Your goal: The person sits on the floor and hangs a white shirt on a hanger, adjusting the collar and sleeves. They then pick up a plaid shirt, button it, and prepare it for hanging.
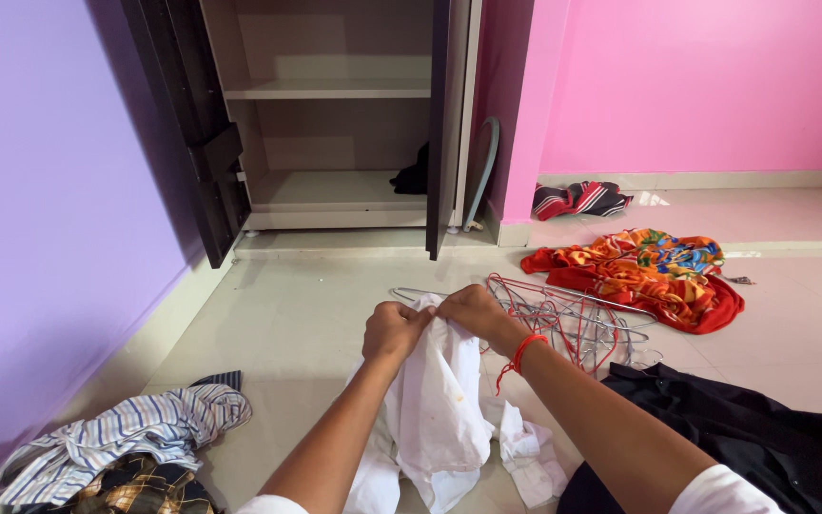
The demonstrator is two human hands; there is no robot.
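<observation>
A white shirt [435, 419] hangs from both my hands over the tiled floor, its lower part bunched on the tiles. My left hand [394, 329] grips its top edge on the left. My right hand [473, 310], with a red thread round the wrist, pinches the same edge just beside it. The two hands nearly touch. A pile of wire hangers [573, 319], red and silver, lies on the floor right behind my right hand.
An open wardrobe [335, 90] with bare shelves stands ahead, a dark cloth [414, 176] on its lowest shelf. An orange patterned cloth [649, 276] lies to the right, a black garment [753, 438] at lower right, striped and checked shirts [135, 438] at lower left, a striped cloth [577, 198] by the pink wall.
</observation>
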